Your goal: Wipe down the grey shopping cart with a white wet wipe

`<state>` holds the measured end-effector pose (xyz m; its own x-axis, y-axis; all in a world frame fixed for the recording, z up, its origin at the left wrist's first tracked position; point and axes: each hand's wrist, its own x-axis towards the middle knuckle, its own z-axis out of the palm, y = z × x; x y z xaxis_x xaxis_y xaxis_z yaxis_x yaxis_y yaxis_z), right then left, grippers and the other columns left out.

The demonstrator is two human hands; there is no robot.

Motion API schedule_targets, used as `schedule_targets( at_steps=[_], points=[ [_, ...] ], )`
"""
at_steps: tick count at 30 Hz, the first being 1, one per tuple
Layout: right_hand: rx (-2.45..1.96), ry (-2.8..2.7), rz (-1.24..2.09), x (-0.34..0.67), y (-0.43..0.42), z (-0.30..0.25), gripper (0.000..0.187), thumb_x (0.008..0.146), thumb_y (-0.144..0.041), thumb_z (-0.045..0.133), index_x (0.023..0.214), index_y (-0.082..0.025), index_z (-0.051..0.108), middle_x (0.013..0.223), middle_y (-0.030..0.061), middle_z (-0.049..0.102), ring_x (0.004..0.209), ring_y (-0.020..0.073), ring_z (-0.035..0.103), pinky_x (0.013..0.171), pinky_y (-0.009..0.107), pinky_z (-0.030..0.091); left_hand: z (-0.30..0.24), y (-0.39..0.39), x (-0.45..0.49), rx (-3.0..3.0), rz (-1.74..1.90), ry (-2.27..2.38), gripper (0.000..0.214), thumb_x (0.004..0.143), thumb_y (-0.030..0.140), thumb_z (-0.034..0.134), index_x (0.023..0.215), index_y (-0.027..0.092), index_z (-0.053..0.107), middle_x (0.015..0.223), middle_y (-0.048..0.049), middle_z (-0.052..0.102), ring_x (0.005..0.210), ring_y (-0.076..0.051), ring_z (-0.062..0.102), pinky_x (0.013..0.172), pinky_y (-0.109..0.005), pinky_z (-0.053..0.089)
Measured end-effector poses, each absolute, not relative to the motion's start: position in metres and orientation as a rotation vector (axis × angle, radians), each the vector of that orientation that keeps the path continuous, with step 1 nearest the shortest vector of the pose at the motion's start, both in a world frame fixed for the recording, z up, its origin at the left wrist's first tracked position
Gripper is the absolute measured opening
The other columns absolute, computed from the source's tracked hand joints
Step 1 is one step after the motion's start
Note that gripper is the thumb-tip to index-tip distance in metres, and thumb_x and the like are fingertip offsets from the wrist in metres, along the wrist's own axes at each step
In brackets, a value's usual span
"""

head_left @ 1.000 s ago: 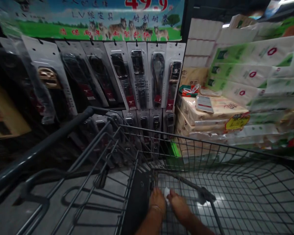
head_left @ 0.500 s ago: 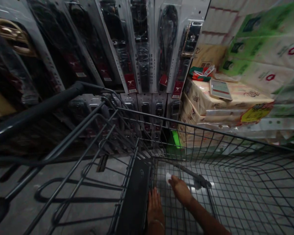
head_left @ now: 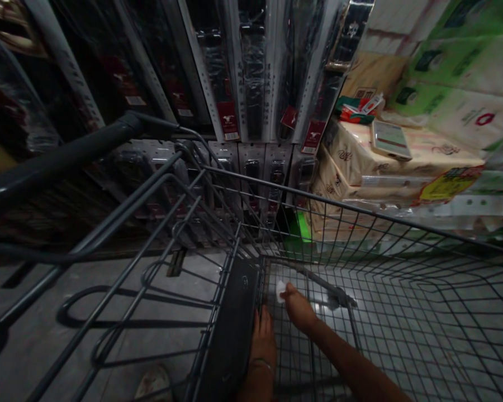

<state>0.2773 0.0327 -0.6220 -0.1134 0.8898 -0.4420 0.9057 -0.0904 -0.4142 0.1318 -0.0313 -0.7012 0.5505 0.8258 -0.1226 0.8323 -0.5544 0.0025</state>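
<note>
While the left hand (head_left: 263,341) rests flat, right hand (head_left: 297,305) pinching white wad (head_left: 280,289) at fingertips, inside cart (head_left: 402,312).

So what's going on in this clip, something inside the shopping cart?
A person is reaching both arms down into a wire shopping cart. The right hand presses a small white cloth or wipe against the cart's inner mesh near the folded child-seat flap, while the left hand rests by that flap. Packaged belts hang on the rack ahead, and tissue packs are stacked to the right.
</note>
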Motion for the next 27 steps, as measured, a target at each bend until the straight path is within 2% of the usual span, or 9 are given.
schedule_targets(
  at_steps=[4, 10, 16, 20, 23, 27],
  points=[
    [2.198, 2.070, -1.070, 0.286, 0.026, -0.623, 0.040, 0.076, 0.001, 0.036, 0.103, -0.009, 0.064, 0.107, 0.0146, 0.059, 0.094, 0.0176, 0.060, 0.086, 0.025, 0.043, -0.692, -0.032, 0.132, 2.655, -0.123, 1.618, 0.053, 0.079, 0.007, 0.031, 0.127, 0.016, 0.052, 0.141, -0.0110, 0.041, 0.137, -0.024, 0.020, 0.110, -0.050, 0.026],
    [2.292, 2.070, -1.105, 0.288, 0.022, -0.622, 0.040, 0.077, 0.000, 0.038, 0.108, -0.009, 0.062, 0.111, 0.0145, 0.059, 0.102, 0.0183, 0.057, 0.092, 0.026, 0.039, -0.668, -0.027, 0.142, 2.602, -0.188, 1.735, 0.048, 0.083, 0.011, 0.035, 0.129, 0.008, 0.048, 0.138, -0.0209, 0.042, 0.132, -0.028, 0.032, 0.105, -0.047, 0.033],
    [2.287, 2.078, -1.150, 0.286, 0.031, -0.613, 0.040, 0.077, 0.000, 0.037, 0.101, -0.012, 0.066, 0.107, 0.0122, 0.061, 0.098, 0.0172, 0.059, 0.087, 0.025, 0.041, -0.655, -0.012, 0.139, 2.715, -0.313, 1.718, 0.049, 0.080, 0.007, 0.037, 0.126, 0.013, 0.052, 0.133, -0.0181, 0.050, 0.118, -0.026, 0.049, 0.097, -0.044, 0.040],
    [2.300, 2.067, -1.054, 0.280, 0.048, -0.613, 0.040, 0.081, -0.004, 0.035, 0.107, -0.014, 0.064, 0.110, 0.0114, 0.059, 0.094, 0.0168, 0.059, 0.086, 0.025, 0.042, -0.657, -0.001, 0.134, 2.712, -0.386, 1.636, 0.045, 0.079, 0.004, 0.037, 0.117, 0.012, 0.061, 0.128, -0.0182, 0.053, 0.104, -0.025, 0.056, 0.086, -0.040, 0.046],
    [2.330, 2.012, -1.004, 0.271, 0.058, -0.618, 0.043, 0.080, -0.002, 0.032, 0.108, -0.014, 0.063, 0.112, 0.0114, 0.058, 0.094, 0.0156, 0.058, 0.086, 0.024, 0.041, -0.658, 0.006, 0.134, 2.684, -0.421, 1.634, 0.044, 0.080, 0.004, 0.037, 0.114, 0.013, 0.063, 0.122, -0.0174, 0.056, 0.093, -0.023, 0.057, 0.079, -0.036, 0.048],
    [2.305, 1.988, -0.994, 0.259, 0.060, -0.625, 0.041, 0.079, 0.000, 0.032, 0.098, -0.012, 0.065, 0.113, 0.0138, 0.057, 0.094, 0.0160, 0.058, 0.087, 0.025, 0.040, -0.656, 0.012, 0.134, 2.595, -0.401, 1.664, 0.041, 0.080, 0.003, 0.036, 0.110, 0.011, 0.063, 0.116, -0.0162, 0.058, 0.094, -0.022, 0.056, 0.081, -0.035, 0.046]
  ],
)
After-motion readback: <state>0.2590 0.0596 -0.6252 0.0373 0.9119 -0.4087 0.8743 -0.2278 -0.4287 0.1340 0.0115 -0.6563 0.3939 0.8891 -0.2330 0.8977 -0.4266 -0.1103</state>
